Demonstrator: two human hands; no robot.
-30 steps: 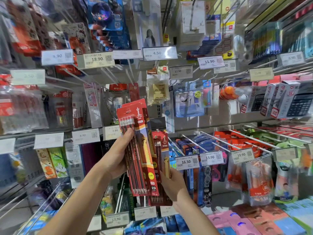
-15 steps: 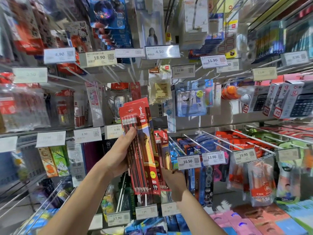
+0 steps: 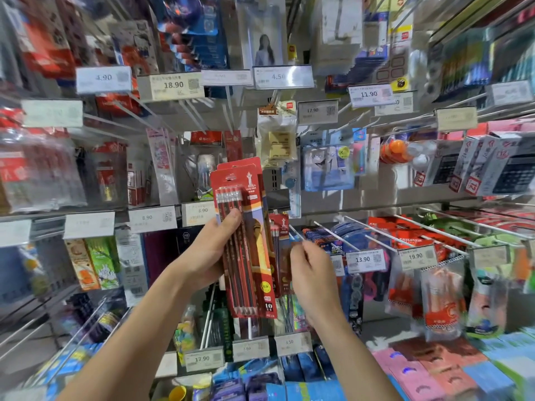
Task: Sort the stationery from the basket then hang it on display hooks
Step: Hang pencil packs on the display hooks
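Pencil packs (image 3: 246, 227), red cards stacked one behind another, stand upright in our left hand (image 3: 207, 251), which grips them by their left edge with the thumb on the front. Their right edge sits just beside a red pack (image 3: 280, 241) that hangs on the rail behind. Our right hand (image 3: 314, 277) is raised just right of that, fingers curled at the tip of a white hook (image 3: 295, 233). Blur keeps us from telling whether it pinches anything. Our two hands are apart, with the hanging pack between them. Further white hooks (image 3: 359, 228) jut toward us on the right, with narrow lanes between them.

We read "10" on the front pack's lower corner. Above hang the 18.90 tag (image 3: 173, 85) and the 11.90 tag (image 3: 369, 94). Lower are the 3.90 tag (image 3: 202, 210), the 13.90 tag (image 3: 362, 259), the 19.90 tag (image 3: 415, 256) and the 17.90 tag (image 3: 201, 358). Calculator boxes (image 3: 474, 166) at right carry a red "12".
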